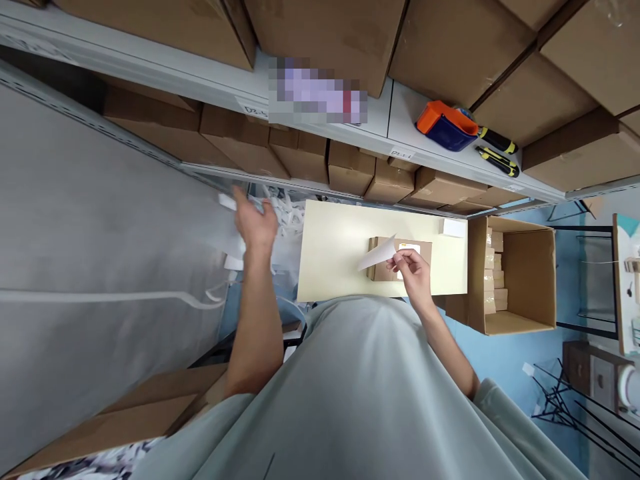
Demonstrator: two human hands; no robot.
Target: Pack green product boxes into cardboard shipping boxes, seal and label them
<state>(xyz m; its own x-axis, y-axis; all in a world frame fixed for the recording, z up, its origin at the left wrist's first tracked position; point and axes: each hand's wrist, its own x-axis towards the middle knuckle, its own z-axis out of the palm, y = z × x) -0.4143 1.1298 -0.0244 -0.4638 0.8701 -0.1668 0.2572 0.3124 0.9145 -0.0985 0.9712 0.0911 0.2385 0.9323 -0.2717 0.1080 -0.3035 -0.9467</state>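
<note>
My right hand (413, 270) pinches a curled white paper strip (377, 252) above a small brown cardboard box (395, 263) lying on a pale yellow tabletop (335, 253). A white label (410, 248) sits on the box top. My left hand (256, 220) is stretched out to the left of the table, fingers spread and nothing in them, over a heap of shredded white paper strips (285, 210). A white scrap (227, 201) lies just beyond the fingertips.
A metal shelf (400, 127) runs along the back with large cardboard boxes above and small ones below. An orange and blue tape dispenser (443, 125) and yellow-black tools (497, 152) lie on it. An open carton (515, 273) with small boxes stands right of the table.
</note>
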